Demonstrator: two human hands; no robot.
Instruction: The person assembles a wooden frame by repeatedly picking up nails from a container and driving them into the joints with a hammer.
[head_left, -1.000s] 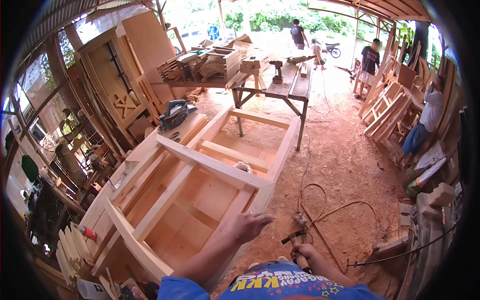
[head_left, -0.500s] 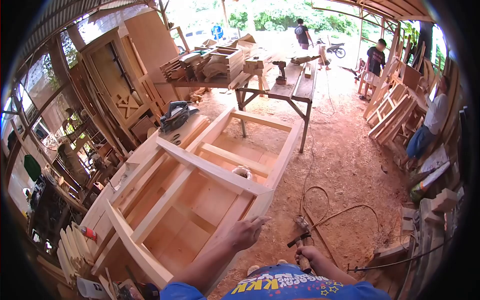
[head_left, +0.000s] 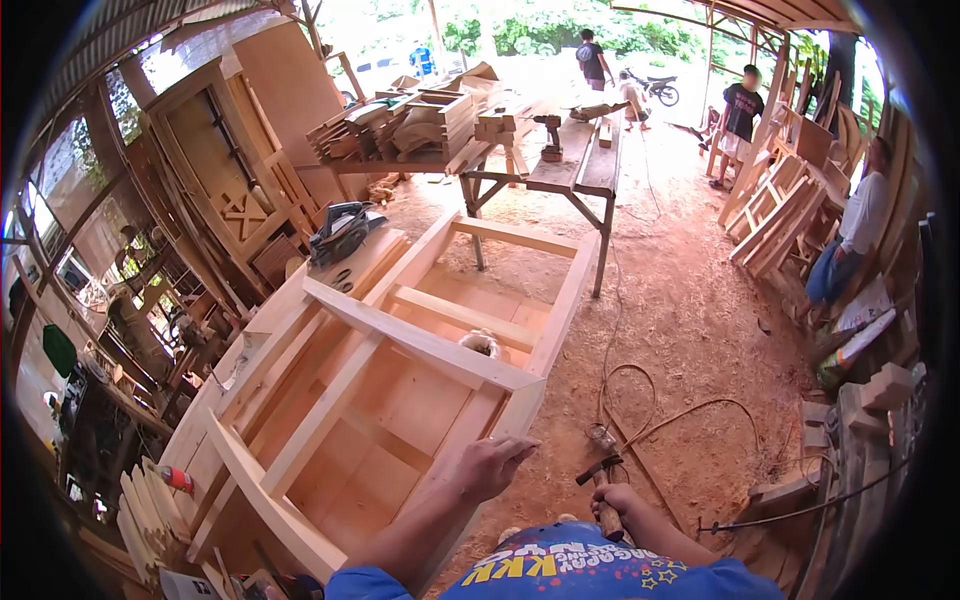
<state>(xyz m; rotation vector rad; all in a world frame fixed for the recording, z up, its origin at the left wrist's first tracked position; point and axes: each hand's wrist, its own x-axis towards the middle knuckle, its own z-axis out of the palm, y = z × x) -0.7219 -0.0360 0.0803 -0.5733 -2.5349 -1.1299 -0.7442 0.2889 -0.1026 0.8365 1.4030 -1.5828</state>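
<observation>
My left hand (head_left: 490,468) is over the right edge of a pale wooden frame (head_left: 415,345). Its fingers are drawn together; anything between them is too small to make out. In my right hand (head_left: 622,508) is a hammer (head_left: 603,494), gripped by its wooden handle with the dark head up, in front of my blue shirt. The frame has several rails and a reddish panel inside, and lies on a bench at my left. A round, pale coil or roll (head_left: 480,345) sits inside its far part.
A power planer (head_left: 340,235) rests beyond the frame. Farther off, a worktable (head_left: 575,165) bears a cordless drill (head_left: 551,138) and stacked wood. A cord (head_left: 640,440) loops over the sawdust-covered floor. Lumber leans at both sides; several people (head_left: 742,112) are in the background.
The view has shifted slightly, moving the background a little left. The person at the right stands a bit differently. My hands and the hammer stay nearly where they were.
</observation>
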